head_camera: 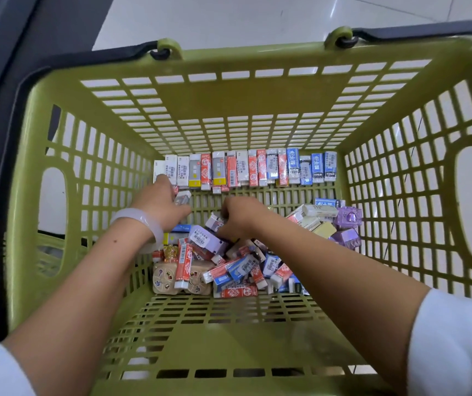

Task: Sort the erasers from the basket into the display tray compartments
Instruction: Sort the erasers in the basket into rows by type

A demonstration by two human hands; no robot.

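Erasers [229,264] lie heaped on the floor of the basket [246,90], just nearside of the neat row [246,170] standing along its far wall. The right hand [240,215], nearer the heap, pinches a small eraser [214,222] at its top. The left hand [163,198], beside the row's left end, grips a white eraser [182,199]. No tray shows.

Erasers in basket [257,90], part sorted, part piled.

Olive slotted basket held a row [245,170] of sleeved erasers standing side by side along the far wall: white and yellow at left, red in the middle, blue at right. A loose pile [237,264] of red, blue, purple and cream erasers lay jumbled on the floor nearer the camera, purple ones [346,224] at right.
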